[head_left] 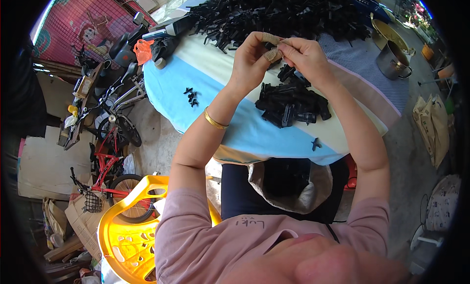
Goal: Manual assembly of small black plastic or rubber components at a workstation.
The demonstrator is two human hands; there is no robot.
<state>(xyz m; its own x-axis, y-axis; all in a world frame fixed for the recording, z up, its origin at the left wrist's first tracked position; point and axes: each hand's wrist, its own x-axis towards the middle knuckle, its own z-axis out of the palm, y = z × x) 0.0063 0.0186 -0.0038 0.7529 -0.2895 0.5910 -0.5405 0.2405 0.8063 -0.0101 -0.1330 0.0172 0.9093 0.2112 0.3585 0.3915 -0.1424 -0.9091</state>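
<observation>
My left hand and my right hand meet over the table, fingertips pinched together. Tan tape wraps the left thumb and index finger. Whatever lies between the fingertips is too small to make out. Just below the hands sits a pile of black plastic clips or similar small parts. Beyond them spreads a much larger heap of thin black pieces. A few small black pieces lie apart on the blue cloth to the left, and another small black piece rests near the front edge.
A striped cloth covers the table. An open pale sack with dark contents sits at my lap. A metal pot stands at the right. To the left are a yellow plastic chair, a red bicycle and an orange bag.
</observation>
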